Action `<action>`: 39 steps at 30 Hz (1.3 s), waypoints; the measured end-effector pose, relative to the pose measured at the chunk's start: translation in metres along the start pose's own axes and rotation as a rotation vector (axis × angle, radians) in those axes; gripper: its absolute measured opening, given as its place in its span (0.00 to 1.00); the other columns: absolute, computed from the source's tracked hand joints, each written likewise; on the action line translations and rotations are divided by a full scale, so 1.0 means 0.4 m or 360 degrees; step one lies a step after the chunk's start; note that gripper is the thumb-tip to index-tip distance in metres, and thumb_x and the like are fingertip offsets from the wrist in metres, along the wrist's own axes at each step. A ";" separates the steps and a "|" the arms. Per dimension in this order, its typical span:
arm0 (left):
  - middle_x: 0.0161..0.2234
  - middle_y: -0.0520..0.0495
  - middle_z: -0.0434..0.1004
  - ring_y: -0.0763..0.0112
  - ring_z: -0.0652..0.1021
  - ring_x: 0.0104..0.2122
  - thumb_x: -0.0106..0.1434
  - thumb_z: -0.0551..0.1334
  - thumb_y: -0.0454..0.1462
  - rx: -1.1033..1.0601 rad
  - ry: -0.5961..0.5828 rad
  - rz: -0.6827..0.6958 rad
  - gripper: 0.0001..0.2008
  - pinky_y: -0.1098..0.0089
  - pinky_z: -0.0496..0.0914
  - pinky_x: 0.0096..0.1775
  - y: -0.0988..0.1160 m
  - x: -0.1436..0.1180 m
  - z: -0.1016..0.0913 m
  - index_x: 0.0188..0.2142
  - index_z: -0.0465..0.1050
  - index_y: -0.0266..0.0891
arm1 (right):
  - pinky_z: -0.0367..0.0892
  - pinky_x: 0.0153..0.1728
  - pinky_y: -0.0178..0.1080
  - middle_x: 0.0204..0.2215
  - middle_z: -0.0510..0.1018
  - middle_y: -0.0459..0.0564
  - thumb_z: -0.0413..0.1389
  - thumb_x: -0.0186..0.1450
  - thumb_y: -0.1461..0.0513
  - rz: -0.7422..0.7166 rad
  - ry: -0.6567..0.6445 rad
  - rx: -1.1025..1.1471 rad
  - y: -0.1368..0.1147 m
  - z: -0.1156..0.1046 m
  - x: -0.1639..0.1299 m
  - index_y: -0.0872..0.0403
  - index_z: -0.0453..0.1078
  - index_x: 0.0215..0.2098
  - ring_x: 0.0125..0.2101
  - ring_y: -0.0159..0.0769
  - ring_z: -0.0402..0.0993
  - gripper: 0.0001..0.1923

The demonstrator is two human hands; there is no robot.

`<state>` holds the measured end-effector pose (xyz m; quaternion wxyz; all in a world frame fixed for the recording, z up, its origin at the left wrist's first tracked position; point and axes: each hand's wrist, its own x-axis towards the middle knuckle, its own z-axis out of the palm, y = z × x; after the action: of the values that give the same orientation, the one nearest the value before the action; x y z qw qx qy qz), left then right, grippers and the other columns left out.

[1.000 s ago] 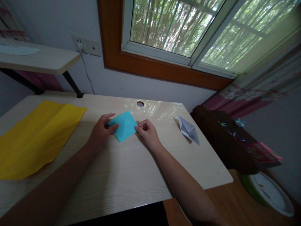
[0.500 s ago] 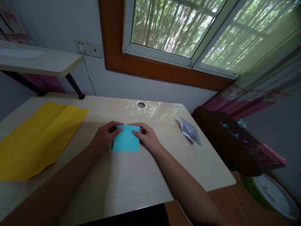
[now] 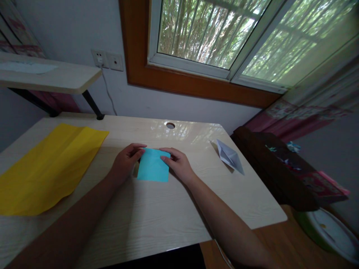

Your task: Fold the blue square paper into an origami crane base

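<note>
While both of your hands rest on the blue paper (image 3: pixel 153 170), it lies flat on the counter (image 3: pixel 157 216) about midway between the left and right edges, a little toward the far edge and just this side of the cable hole (image 3: pixel 170 125). Your left hand (image 3: pixel 125 163) has its fingertips on the paper's far left corner, curled loosely and pressing down, not clenched around anything. Your right hand (image 3: pixel 178 165) does the same at the far right corner, fingers laid over the top edge. Neither grip pinches the sheet clear of the surface; both pin it flat.

By the look of it, you are squaring the paper up and holding its far edge down, the start of a fold or the flattening of one just made. The next move seems to call for keeping one corner pinned while the other hand lifts or draws an edge across, with corners matched before any crease is pressed.

A large yellow sheet (image 3: pixel 47 168) lies well apart toward the left edge, creased but open. A folded white paper (image 3: pixel 230 157) sits near the right edge, toward the far corner. Beyond that edge stands a dark stool (image 3: pixel 277 172), and a plate (image 3: pixel 331 231) lies lower down.
</note>
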<state>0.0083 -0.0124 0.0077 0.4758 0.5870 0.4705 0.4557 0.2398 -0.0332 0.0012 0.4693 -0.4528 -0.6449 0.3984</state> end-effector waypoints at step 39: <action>0.43 0.47 0.83 0.65 0.80 0.42 0.67 0.64 0.41 0.0371 -0.0325 0.0427 0.11 0.67 0.72 0.47 -0.020 0.005 0.001 0.47 0.81 0.45 | 0.67 0.35 0.38 0.34 0.82 0.46 0.65 0.60 0.54 0.0225 0.0222 0.0131 0.001 0.000 0.007 0.48 0.81 0.40 0.34 0.37 0.74 0.12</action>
<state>0.0081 -0.0098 0.0001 0.3849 0.7387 0.3868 0.3957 0.2395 -0.0302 0.0015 0.5021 -0.5042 -0.5602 0.4240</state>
